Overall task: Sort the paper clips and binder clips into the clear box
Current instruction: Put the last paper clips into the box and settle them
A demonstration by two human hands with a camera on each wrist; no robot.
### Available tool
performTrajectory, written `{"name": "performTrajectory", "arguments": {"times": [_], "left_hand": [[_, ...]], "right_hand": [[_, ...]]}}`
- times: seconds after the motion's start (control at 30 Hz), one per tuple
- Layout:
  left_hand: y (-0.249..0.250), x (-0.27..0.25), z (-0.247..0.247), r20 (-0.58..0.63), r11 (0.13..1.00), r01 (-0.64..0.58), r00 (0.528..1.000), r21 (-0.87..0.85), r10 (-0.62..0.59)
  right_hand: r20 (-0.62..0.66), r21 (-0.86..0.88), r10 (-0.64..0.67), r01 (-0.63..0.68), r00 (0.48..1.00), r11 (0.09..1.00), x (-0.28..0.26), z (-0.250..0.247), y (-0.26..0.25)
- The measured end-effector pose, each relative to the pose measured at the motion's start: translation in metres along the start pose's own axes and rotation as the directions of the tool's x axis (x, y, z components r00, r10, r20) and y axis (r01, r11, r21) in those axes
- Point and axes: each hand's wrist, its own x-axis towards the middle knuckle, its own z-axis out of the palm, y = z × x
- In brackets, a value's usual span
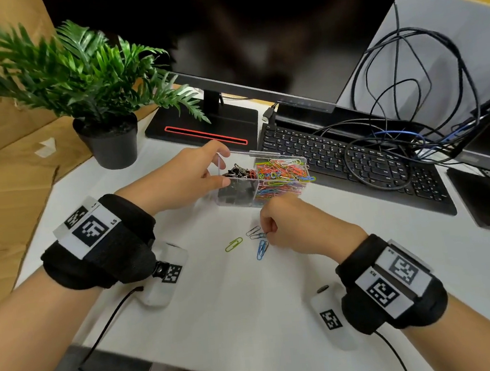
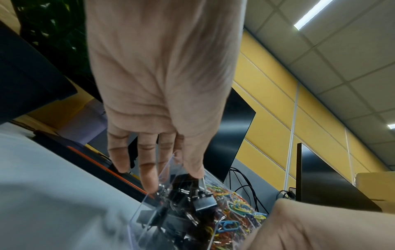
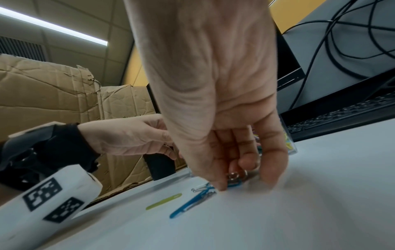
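The clear box (image 1: 276, 153) stands mid-table, left compartment full of black binder clips (image 1: 237, 171), right one heaped with coloured paper clips (image 1: 284, 172). My left hand (image 1: 223, 168) grips the box's left wall; in the left wrist view its fingers (image 2: 149, 177) lie outside the wall (image 2: 147, 213) and the thumb reaches over the rim. In front of the box, my right hand (image 1: 268, 232) curls down onto the table and pinches a small blue paper clip (image 3: 234, 183). A green clip (image 1: 233, 244), a longer blue clip (image 1: 262, 249) and a silver clip (image 1: 253, 231) lie loose beside it.
A potted plant (image 1: 112, 139) stands at the back left, with a monitor base (image 1: 201, 129) behind the box. A black keyboard (image 1: 356, 167) under tangled cables (image 1: 409, 92) lies to the right. Cardboard (image 1: 10, 179) borders the table's left edge.
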Motion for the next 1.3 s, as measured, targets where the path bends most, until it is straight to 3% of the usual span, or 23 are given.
{"name": "performTrajectory", "arguments": {"times": [0.13, 0.3, 0.43, 0.53, 0.63, 0.87, 1.13, 1.2, 1.3], "left_hand": [[-0.001, 0.0, 0.001, 0.005, 1.0, -0.002, 1.0, -0.003, 0.002], [-0.001, 0.0, 0.0, 0.007, 1.0, -0.005, 1.0, 0.002, 0.005], [-0.001, 0.0, -0.001, 0.013, 1.0, -0.006, 1.0, -0.004, 0.006], [-0.001, 0.0, -0.001, 0.014, 1.0, -0.003, 1.0, -0.011, 0.003], [0.0, 0.0, -0.001, 0.012, 1.0, -0.001, 1.0, -0.008, 0.001], [0.0, 0.0, -0.001, 0.015, 1.0, 0.006, 1.0, -0.012, -0.005], [-0.001, 0.0, -0.001, 0.013, 1.0, 0.005, 1.0, -0.019, -0.005], [-0.001, 0.0, -0.001, 0.012, 1.0, 0.005, 1.0, -0.017, -0.005], [0.0, 0.0, -0.001, 0.009, 1.0, 0.006, 1.0, -0.013, -0.006]], "right_hand": [[0.086, 0.026, 0.009, -0.012, 0.996, 1.0, 0.001, -0.002, 0.0], [0.051, 0.026, -0.03, 0.029, 0.998, 0.999, -0.007, -0.005, 0.0], [-0.121, 0.059, -0.044, 0.051, 0.992, 0.997, -0.016, -0.026, -0.001], [-0.34, 0.094, 0.01, 0.023, 0.94, 0.995, -0.018, -0.059, 0.003], [-0.455, 0.093, 0.031, 0.012, 0.89, 0.996, -0.01, -0.08, 0.013], [-0.486, 0.047, 0.067, -0.05, 0.871, 0.998, 0.014, -0.075, 0.027], [-0.618, 0.221, 0.108, 0.04, 0.779, 0.974, -0.005, -0.077, 0.03], [-0.605, 0.281, 0.104, 0.09, 0.789, 0.955, -0.015, -0.074, 0.023], [-0.465, 0.276, 0.028, 0.115, 0.885, 0.954, -0.022, -0.058, 0.006]]}}
